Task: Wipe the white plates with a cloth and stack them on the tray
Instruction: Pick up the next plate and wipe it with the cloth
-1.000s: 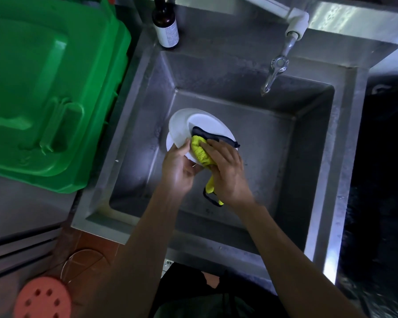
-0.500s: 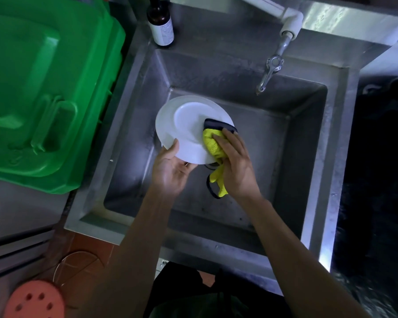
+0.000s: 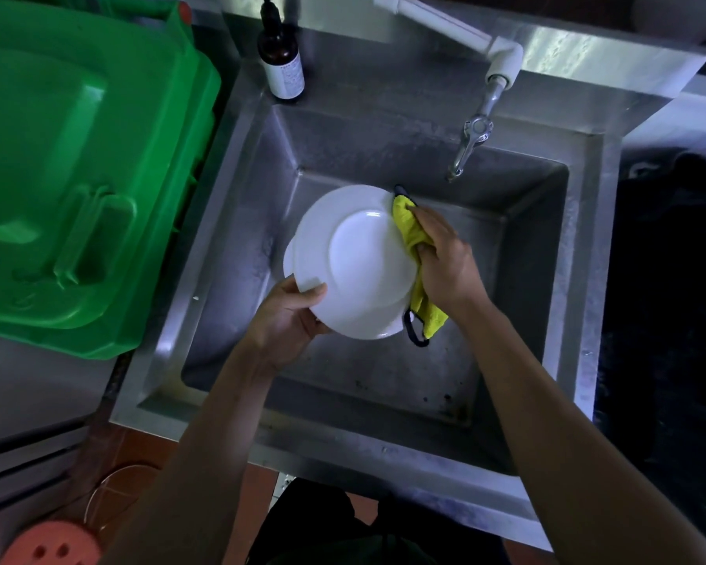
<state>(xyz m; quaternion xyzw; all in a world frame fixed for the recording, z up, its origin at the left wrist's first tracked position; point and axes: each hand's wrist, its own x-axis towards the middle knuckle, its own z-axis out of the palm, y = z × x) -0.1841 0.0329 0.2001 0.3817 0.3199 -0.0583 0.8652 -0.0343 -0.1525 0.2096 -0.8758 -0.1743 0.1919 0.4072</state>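
**Plate wiped over the sink**

While the left hand (image 3: pixel 286 320) grips the white plate (image 3: pixel 351 263) by its near rim above the steel sink (image 3: pixel 384 132), the right hand (image 3: pixel 445 263) clamps a yellow cloth (image 3: pixel 410 234) against its right edge.

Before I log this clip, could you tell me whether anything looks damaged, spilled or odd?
Nothing stands out: the white plate looks intact, held over the sink by the left hand while the right hand wipes with the yellow cloth.
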